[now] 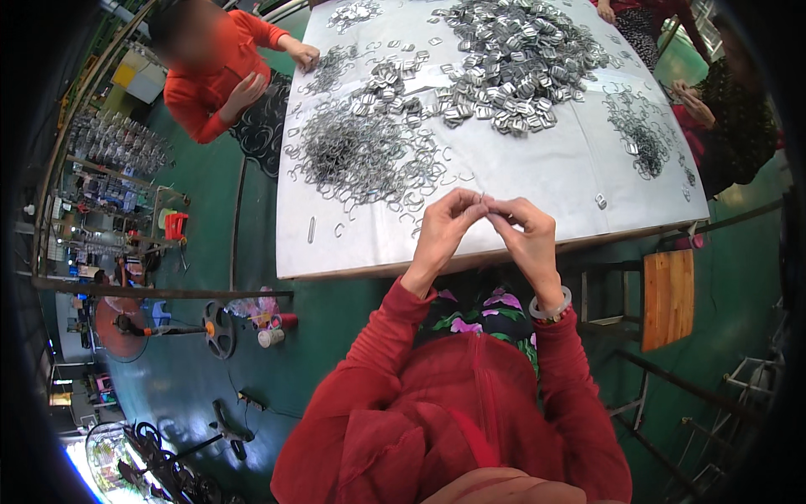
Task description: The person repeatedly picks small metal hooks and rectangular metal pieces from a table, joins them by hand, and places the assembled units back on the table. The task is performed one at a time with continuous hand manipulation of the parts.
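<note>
Above the table's near edge, my left hand (441, 235) and my right hand (529, 238) meet fingertip to fingertip. Both are closed in a pinch around something small, mostly hidden by the fingers. Just beyond my left hand spreads a heap of thin, curved wire rings (344, 155), many of them open C shapes. Farther back rises a larger pile of flat silver metal buckles (520, 71). One loose buckle (600, 202) lies right of my right hand.
The white-covered table (537, 160) ends just in front of me. A person in an orange top (206, 76) works at the left, others at the right. A thin metal strip (311, 230) lies near the left edge. A wooden stool (668, 300) stands at right.
</note>
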Demonstrator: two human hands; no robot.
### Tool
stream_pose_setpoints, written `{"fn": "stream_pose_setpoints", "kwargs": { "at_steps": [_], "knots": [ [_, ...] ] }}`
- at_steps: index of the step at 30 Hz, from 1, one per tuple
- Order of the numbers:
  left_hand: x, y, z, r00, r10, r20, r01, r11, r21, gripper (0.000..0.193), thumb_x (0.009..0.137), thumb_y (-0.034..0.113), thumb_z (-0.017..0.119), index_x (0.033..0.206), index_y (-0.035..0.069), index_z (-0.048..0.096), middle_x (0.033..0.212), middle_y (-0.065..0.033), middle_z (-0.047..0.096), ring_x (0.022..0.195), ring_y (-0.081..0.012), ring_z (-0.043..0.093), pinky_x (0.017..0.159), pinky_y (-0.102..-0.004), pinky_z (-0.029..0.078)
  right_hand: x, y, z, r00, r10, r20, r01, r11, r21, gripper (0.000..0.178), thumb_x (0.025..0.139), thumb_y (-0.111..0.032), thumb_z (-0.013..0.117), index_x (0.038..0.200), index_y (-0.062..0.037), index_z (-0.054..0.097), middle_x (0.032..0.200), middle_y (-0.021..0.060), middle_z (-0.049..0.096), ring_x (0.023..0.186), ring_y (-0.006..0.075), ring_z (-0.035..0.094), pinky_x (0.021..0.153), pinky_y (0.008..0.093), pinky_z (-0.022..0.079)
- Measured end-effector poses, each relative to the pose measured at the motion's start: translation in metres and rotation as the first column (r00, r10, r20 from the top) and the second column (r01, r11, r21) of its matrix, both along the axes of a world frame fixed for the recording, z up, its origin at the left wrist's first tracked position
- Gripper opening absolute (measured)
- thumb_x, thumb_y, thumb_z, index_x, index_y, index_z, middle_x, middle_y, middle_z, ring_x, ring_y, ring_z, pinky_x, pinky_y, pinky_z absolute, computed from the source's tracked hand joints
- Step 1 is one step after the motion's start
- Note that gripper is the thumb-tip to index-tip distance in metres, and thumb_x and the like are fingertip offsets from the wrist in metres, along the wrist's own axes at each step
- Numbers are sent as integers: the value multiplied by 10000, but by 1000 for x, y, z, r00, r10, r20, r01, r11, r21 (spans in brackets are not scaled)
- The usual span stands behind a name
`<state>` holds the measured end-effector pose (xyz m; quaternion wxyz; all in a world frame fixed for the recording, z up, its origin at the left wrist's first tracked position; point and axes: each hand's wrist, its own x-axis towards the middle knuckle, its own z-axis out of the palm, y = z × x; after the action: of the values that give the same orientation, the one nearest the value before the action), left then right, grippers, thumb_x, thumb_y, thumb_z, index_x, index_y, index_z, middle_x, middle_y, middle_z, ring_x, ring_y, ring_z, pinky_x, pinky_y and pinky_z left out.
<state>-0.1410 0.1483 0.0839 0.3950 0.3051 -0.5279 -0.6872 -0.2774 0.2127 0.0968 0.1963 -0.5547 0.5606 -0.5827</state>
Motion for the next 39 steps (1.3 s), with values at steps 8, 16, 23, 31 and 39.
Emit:
{"fn": "stream_pose_setpoints", "kwargs": {
  "at_steps": [8, 16, 23, 31, 39],
  "knots": [
    [8, 12, 2, 992, -124, -17, 125, 990, 63, 26, 860, -8, 604, 883, 1, 594, 952, -128, 666, 892, -154, 617, 834, -295, 494, -111, -58, -33, 957, -72, 281, -10, 960, 279, 237, 906, -110, 555, 1092, 4, 650, 794, 92, 664, 656, 128, 595, 558, 241, 485],
    [14, 20, 6, 980, -195, 45, 194, 981, 19, 86, 832, 2, 635, 917, 1, 620, 923, -71, 671, 890, -121, 612, 822, -271, 492, -181, -195, -137, 682, -34, -730, 135, 988, 81, 425, 734, 8, 639, 1156, -22, 601, 1004, 196, 621, 871, 348, 594, 766, 377, 478],
    [25, 25, 1, 996, -88, 22, 88, 996, -33, 120, 840, 79, 670, 918, -4, 631, 894, -70, 674, 864, -117, 621, 782, -262, 501, -160, -144, -121, 879, -96, -466, 261, 916, 304, 412, 725, 53, 635, 1133, 1, 611, 872, 147, 649, 755, 239, 614, 711, 332, 486],
    [26, 38, 4, 979, -51, 195, 86, 981, -176, 157, 834, 133, 679, 882, -14, 653, 804, -64, 679, 781, -116, 638, 720, -252, 493, -55, 0, -34, 786, 69, 614, -228, 956, 184, 221, 831, 35, 620, 1039, -4, 554, 886, 76, 611, 799, 148, 602, 746, 272, 518],
    [25, 61, 14, 959, -67, 277, 172, 911, -376, 182, 784, 176, 709, 837, 12, 650, 731, -90, 644, 692, -199, 616, 646, -305, 470, -3, 75, 8, 908, -63, 415, -47, 967, 250, 235, 794, 61, 660, 1027, 52, 634, 892, 79, 660, 827, 126, 620, 781, 237, 505]
  ]
}}
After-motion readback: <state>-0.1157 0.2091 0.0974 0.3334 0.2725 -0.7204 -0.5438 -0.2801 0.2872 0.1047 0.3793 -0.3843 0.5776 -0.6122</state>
